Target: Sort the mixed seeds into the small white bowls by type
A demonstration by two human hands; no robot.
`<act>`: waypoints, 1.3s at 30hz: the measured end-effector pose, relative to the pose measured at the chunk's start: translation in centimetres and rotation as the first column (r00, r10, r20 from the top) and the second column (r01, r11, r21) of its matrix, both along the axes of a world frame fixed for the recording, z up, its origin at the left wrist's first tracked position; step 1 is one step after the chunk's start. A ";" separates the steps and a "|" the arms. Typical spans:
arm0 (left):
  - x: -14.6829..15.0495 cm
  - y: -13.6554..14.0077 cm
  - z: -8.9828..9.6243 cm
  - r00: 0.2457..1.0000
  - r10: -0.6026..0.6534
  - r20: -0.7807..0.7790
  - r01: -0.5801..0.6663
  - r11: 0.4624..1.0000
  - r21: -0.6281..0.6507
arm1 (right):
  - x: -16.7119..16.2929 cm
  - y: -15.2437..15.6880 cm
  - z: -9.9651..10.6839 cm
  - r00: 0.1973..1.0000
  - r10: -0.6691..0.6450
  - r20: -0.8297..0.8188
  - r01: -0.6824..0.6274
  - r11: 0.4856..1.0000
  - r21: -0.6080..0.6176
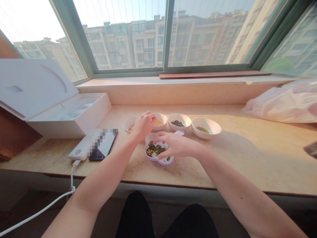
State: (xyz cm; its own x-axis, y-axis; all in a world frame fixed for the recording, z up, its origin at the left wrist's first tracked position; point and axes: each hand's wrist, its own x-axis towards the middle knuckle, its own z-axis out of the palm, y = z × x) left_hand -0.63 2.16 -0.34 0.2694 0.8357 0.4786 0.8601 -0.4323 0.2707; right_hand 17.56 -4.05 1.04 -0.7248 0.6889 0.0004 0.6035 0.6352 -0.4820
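My left hand hovers at the near left side of a white bowl of yellowish beans, its fingers curled together; what they hold, if anything, is hidden. My right hand reaches over a white, purple-edged lobed dish, thumb and fingers apart. In that dish lie mixed dark green and tan beans, partly covered by the hand. A bowl with reddish-tan bits stands at the left of the row, partly behind my left hand. To the right are a bowl of dark seeds and a bowl of green beans.
An open white box stands at the left. In front of it lie a white power bank with a cable and a phone. A plastic bag rests at the far right, below the window.
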 end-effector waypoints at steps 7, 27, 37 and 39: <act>0.4 0.5 -0.3 0.978 0.034 -0.207 -0.043 0.998 -0.040 | -0.9 0.2 -0.7 0.995 0.012 0.096 -0.009 1.000 -0.024; 0.5 0.4 -0.7 0.998 0.032 -0.049 -0.033 0.999 -0.031 | -1.0 1.0 -1.5 0.995 -0.037 -0.093 0.033 0.999 -0.043; 0.2 -0.3 -0.1 0.999 -0.010 -0.049 0.009 1.000 -0.019 | -0.9 1.1 -1.4 0.995 -0.060 -0.081 0.061 0.998 0.014; 0.1 -0.4 -0.1 0.999 -0.038 -0.039 0.038 0.999 0.004 | -0.8 1.3 -1.6 0.990 -0.055 -0.126 0.057 0.998 0.010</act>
